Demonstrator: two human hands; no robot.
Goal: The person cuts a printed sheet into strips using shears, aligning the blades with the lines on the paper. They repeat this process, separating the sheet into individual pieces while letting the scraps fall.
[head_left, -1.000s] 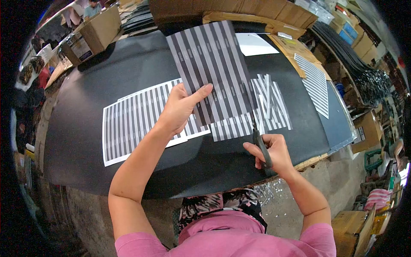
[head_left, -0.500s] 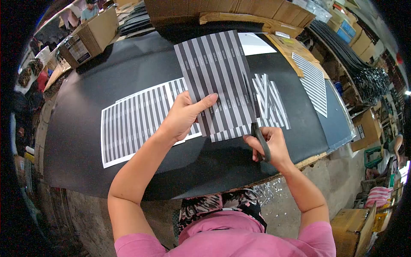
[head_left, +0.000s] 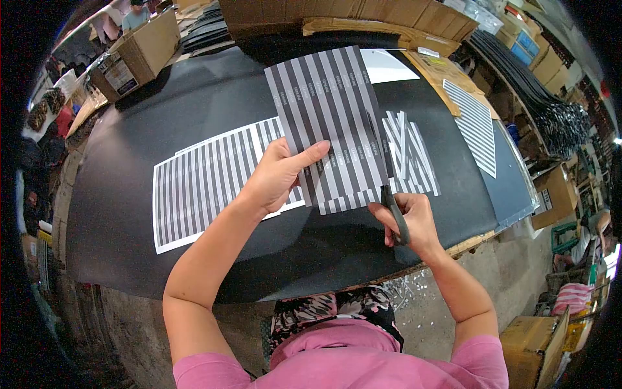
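Observation:
My left hand [head_left: 278,174] pinches a striped sheet [head_left: 330,117], its thumb on top and the other fingers hidden beneath. Grey and black bands with small printed lettering run along this sheet. Wrapped around the dark handles of a pair of scissors [head_left: 396,217] is my right hand [head_left: 413,223]. The blades point away from me along the sheet's right edge. Under and right of the held sheet lie several cut striped strips [head_left: 408,152]. More striped sheets [head_left: 201,194] rest on the black table to the left, partly covered by my left hand.
The black table [head_left: 123,214] has a rounded front edge. Another striped sheet [head_left: 473,126] lies at the right beside brown cardboard. Cardboard boxes [head_left: 146,55] stand at the back left, with a person behind them. White paper scraps [head_left: 408,292] litter the floor.
Both hands stay nearly in place. The scissor blades at the sheet's right edge have shifted slightly, and the sheet has barely moved.

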